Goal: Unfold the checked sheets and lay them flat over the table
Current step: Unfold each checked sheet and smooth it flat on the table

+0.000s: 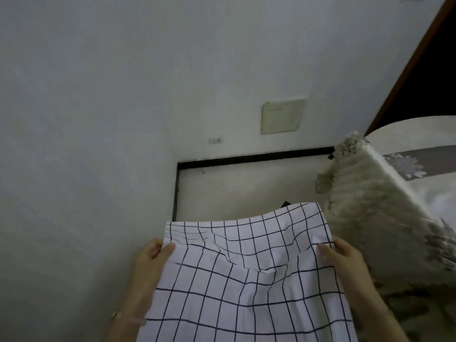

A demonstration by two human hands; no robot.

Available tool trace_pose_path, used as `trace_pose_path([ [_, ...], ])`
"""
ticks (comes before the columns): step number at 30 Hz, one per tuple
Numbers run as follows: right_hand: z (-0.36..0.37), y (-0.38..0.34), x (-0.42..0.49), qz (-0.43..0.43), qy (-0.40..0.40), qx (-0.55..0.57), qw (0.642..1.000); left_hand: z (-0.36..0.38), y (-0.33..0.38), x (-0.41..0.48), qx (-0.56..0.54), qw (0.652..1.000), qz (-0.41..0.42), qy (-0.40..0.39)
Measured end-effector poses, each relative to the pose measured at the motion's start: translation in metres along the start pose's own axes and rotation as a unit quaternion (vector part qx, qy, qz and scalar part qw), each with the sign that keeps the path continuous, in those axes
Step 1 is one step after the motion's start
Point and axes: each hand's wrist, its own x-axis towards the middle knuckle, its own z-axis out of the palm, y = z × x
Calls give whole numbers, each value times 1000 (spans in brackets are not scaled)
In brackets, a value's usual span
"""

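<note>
A checked sheet [249, 275], white with thin dark lines, fills the lower middle of the frame, held up in the air between two bare hands. The left hand [150, 257] grips its left edge at the lower left, thumb lying on the front of the cloth and the other fingers curled behind, so the edge is pinched between them. The right hand [343, 255] does the same on the right edge, thumb on the front and the rest of the fingers mostly hidden behind the fabric. The cloth sags and wrinkles in the middle and its top edge dips between the two grips, so it looks opened out at least across its width; whether a fold remains lower down cannot be told, since the sheet runs out of the bottom of the frame. No table is visible here: behind the sheet are a pale wall [123, 95] across the upper left, a bit of floor [246, 183] with a dark border in the centre, and a patterned curtain [370, 206] at the right. Judged from this, the unfolding is under way for this one sheet, while the laying flat is not yet done, and no other sheets are in view
</note>
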Motion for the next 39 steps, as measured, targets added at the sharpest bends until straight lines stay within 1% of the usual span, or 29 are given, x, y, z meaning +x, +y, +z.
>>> trace_pose_path([
  [4,8,-50,56,-29,55,-1,998,29,52,82,2,998,42,-40],
  [6,8,-70,77,-39,82,13,996,47,69,123,-6,997,43,-58],
  [10,3,-92,116,-41,148,42,987,95,99,206,-11,990,45,-130],
  [14,-5,-108,153,-43,242,62,967,162,141,283,-8,975,58,-213],
  [18,-17,-123,174,-41,345,93,933,240,198,336,-4,942,86,-324],
  [22,-37,-140,171,-38,425,127,896,308,250,351,-6,897,143,-418],
  [24,-53,-143,165,-36,478,147,865,346,269,355,-15,870,157,-467],
  [26,-69,-145,159,-41,520,158,838,384,285,355,-21,843,163,-512],
  [28,-89,-145,156,-36,545,166,821,422,297,350,-31,821,152,-549],
  [32,-131,-136,157,-17,574,209,791,499,309,333,-32,796,130,-590],
  [35,-169,-123,162,-20,594,232,770,554,311,316,-19,781,119,-613],
  [37,-193,-111,169,-19,603,227,764,587,313,301,-8,778,124,-616],
  [39,-220,-97,175,0,607,215,765,618,314,286,5,772,127,-623],
])
